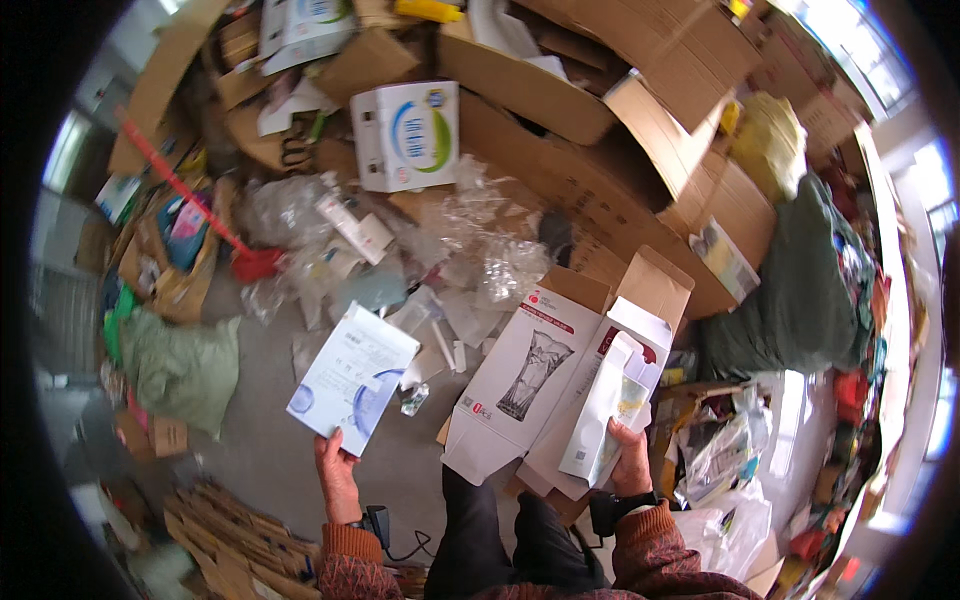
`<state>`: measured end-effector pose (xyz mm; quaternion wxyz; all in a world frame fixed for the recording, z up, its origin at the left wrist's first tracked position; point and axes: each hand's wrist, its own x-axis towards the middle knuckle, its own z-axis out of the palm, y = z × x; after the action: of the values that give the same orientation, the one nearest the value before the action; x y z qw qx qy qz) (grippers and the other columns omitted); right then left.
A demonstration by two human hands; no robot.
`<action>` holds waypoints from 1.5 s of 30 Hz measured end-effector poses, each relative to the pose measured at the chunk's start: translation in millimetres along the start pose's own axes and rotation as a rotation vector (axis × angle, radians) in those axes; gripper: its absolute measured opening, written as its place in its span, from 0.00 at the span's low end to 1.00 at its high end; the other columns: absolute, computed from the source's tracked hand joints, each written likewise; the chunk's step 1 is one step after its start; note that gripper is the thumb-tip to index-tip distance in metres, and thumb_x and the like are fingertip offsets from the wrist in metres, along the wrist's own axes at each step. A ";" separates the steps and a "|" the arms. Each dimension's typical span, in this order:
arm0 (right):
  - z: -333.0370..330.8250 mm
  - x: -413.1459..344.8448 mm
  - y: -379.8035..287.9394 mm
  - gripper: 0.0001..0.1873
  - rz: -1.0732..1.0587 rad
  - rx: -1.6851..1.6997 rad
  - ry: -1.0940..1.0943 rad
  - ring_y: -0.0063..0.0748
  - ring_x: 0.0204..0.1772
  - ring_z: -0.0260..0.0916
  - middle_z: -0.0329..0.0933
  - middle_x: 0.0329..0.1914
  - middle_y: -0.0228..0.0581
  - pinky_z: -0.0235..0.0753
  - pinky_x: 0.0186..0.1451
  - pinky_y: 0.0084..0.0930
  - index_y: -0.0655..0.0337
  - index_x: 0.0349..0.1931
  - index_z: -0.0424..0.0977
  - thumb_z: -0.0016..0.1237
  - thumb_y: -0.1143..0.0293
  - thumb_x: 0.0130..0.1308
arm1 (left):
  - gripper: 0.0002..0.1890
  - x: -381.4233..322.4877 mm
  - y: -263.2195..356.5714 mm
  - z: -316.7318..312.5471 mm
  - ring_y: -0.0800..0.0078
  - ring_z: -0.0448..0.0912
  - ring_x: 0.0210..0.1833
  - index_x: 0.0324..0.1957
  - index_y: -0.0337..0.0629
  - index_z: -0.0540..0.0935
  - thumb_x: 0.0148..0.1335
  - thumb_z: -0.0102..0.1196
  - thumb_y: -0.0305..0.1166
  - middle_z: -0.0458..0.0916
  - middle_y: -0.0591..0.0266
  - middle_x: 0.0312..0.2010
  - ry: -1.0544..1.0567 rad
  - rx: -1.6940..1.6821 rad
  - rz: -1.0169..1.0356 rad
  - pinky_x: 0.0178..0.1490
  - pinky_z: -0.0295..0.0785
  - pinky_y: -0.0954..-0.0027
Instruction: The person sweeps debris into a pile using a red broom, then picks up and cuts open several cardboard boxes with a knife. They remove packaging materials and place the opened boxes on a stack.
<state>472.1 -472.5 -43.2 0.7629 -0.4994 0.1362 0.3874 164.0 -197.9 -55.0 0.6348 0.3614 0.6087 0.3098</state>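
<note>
My left hand (339, 469) grips the lower edge of a flat white and blue printed carton (356, 379), thumb on its face. On the right, my right hand (630, 457) holds a narrow white box (604, 420) with open flaps, its fingers mostly hidden behind it. Beneath and beside that box lies a larger opened cardboard box (517, 367) printed with a glass vase, its flaps spread. Whether my right hand also grips the vase box, I cannot tell.
Crumpled clear plastic (510, 262) and paper scraps cover the floor ahead. Beyond stand a large brown carton (600, 195) and a white printed box (409, 139). A red-handled dustpan (255, 262) is left, near a green sack (180, 367). Flattened cardboard (232, 536) lies lower left; a dark green sack (787, 292) stands right.
</note>
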 end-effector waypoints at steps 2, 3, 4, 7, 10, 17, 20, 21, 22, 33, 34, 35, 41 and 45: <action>-0.1 -12.7 -13.0 0.27 0.032 -0.070 -0.057 0.33 0.45 0.71 0.73 0.43 0.37 0.70 0.50 0.30 0.67 0.52 0.65 0.52 0.70 0.51 | 0.21 -43.5 -20.3 -39.5 0.78 0.73 0.33 0.48 0.47 0.71 0.53 0.54 0.42 0.76 0.68 0.37 0.126 -0.064 -0.010 0.28 0.64 0.75; 0.0 -17.2 -18.8 0.25 0.090 -0.196 0.035 0.33 0.44 0.70 0.73 0.42 0.37 0.69 0.51 0.30 0.68 0.51 0.66 0.53 0.70 0.51 | 0.20 -63.1 -35.3 -57.2 0.78 0.73 0.33 0.47 0.47 0.72 0.54 0.54 0.42 0.76 0.68 0.36 0.183 -0.121 -0.026 0.28 0.65 0.75; -2.7 -22.7 -24.2 0.24 0.105 -0.256 -0.001 0.33 0.42 0.70 0.73 0.41 0.38 0.69 0.50 0.30 0.68 0.49 0.67 0.53 0.71 0.50 | 0.19 -86.0 -48.0 -80.7 0.78 0.73 0.33 0.46 0.48 0.73 0.54 0.54 0.42 0.76 0.68 0.35 0.268 -0.187 -0.029 0.29 0.65 0.75; -9.7 -31.2 -29.9 0.21 -0.002 -0.549 -0.117 0.32 0.40 0.70 0.72 0.39 0.37 0.71 0.44 0.29 0.66 0.47 0.70 0.50 0.68 0.51 | 0.19 -154.2 -100.4 -120.8 0.75 0.75 0.30 0.40 0.45 0.75 0.51 0.56 0.46 0.76 0.66 0.31 0.394 -0.228 -0.014 0.29 0.70 0.72; -14.0 -31.9 -23.2 0.21 -0.035 -0.601 -0.293 0.35 0.43 0.70 0.72 0.41 0.39 0.71 0.46 0.31 0.67 0.47 0.69 0.51 0.73 0.51 | 0.21 -193.7 -132.1 -150.1 0.74 0.75 0.25 0.39 0.41 0.74 0.50 0.58 0.47 0.77 0.63 0.28 0.519 -0.230 -0.237 0.26 0.70 0.71; 83.4 -77.1 58.7 0.23 0.057 -1.095 -0.422 0.33 0.46 0.68 0.71 0.49 0.40 0.68 0.50 0.29 0.64 0.53 0.66 0.51 0.72 0.56 | 0.21 -284.6 -177.5 -249.7 0.73 0.75 0.26 0.37 0.38 0.72 0.50 0.61 0.43 0.74 0.64 0.26 0.762 -0.523 -0.237 0.25 0.71 0.70; 148.7 -131.4 129.9 0.24 0.060 -1.133 -0.621 0.34 0.45 0.69 0.71 0.47 0.41 0.69 0.48 0.30 0.64 0.53 0.66 0.52 0.73 0.53 | 0.20 -319.6 -207.2 -302.2 0.74 0.74 0.27 0.38 0.39 0.72 0.50 0.61 0.42 0.74 0.64 0.26 0.921 -0.654 -0.219 0.24 0.71 0.71; 168.1 -153.6 157.1 0.25 0.065 -1.147 -0.684 0.35 0.45 0.69 0.72 0.46 0.41 0.69 0.48 0.30 0.64 0.53 0.66 0.52 0.73 0.53 | 0.15 -328.8 -218.2 -321.1 0.75 0.71 0.22 0.34 0.42 0.72 0.53 0.59 0.40 0.71 0.66 0.21 0.945 -0.705 -0.186 0.23 0.67 0.73; 185.3 -178.2 186.0 0.25 0.076 -1.160 -0.744 0.35 0.44 0.69 0.72 0.46 0.41 0.70 0.48 0.31 0.64 0.53 0.66 0.53 0.74 0.52 | 0.16 -338.1 -229.2 -342.7 0.75 0.72 0.23 0.36 0.41 0.72 0.52 0.60 0.40 0.72 0.66 0.22 0.952 -0.748 -0.176 0.23 0.69 0.72; 279.9 -448.2 489.3 0.31 0.514 -1.327 -1.279 0.37 0.41 0.71 0.72 0.42 0.41 0.72 0.44 0.33 0.65 0.54 0.64 0.56 0.76 0.46 | 0.11 -522.7 -341.6 -468.5 0.78 0.70 0.21 0.36 0.44 0.72 0.56 0.54 0.39 0.70 0.70 0.24 1.550 -1.251 0.137 0.19 0.68 0.77; 280.5 -467.5 506.6 0.30 0.623 -1.274 -1.497 0.37 0.41 0.72 0.72 0.43 0.41 0.73 0.44 0.32 0.65 0.53 0.64 0.56 0.77 0.46 | 0.11 -540.9 -345.6 -465.2 0.78 0.72 0.23 0.38 0.44 0.73 0.57 0.52 0.39 0.73 0.70 0.26 1.604 -1.343 0.231 0.19 0.68 0.78; 278.6 -485.5 525.0 0.28 0.638 -1.404 -1.439 0.37 0.41 0.72 0.73 0.42 0.41 0.74 0.44 0.32 0.65 0.52 0.65 0.56 0.78 0.47 | 0.12 -555.9 -348.2 -460.8 0.78 0.74 0.24 0.40 0.44 0.72 0.58 0.52 0.39 0.75 0.69 0.29 1.629 -1.360 0.228 0.19 0.68 0.79; 218.7 -577.1 616.6 0.24 1.116 -1.409 -1.771 0.35 0.43 0.74 0.75 0.43 0.40 0.74 0.47 0.30 0.66 0.49 0.68 0.54 0.80 0.49 | 0.18 -590.3 -352.5 -428.4 0.74 0.78 0.36 0.50 0.43 0.69 0.60 0.50 0.39 0.78 0.66 0.41 1.915 -1.424 0.385 0.23 0.72 0.76; 156.5 -619.8 660.4 0.23 1.275 -1.498 -1.692 0.37 0.47 0.73 0.75 0.46 0.39 0.73 0.52 0.33 0.64 0.50 0.68 0.54 0.79 0.51 | 0.20 -585.4 -342.1 -414.1 0.70 0.75 0.47 0.54 0.45 0.68 0.61 0.49 0.39 0.75 0.64 0.48 2.028 -1.484 0.507 0.36 0.74 0.70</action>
<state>-446.9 -485.9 -35.5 -0.1694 -0.2515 -0.4213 0.8548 -303.9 -839.0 -18.8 -0.1387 -0.3688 0.4145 0.8203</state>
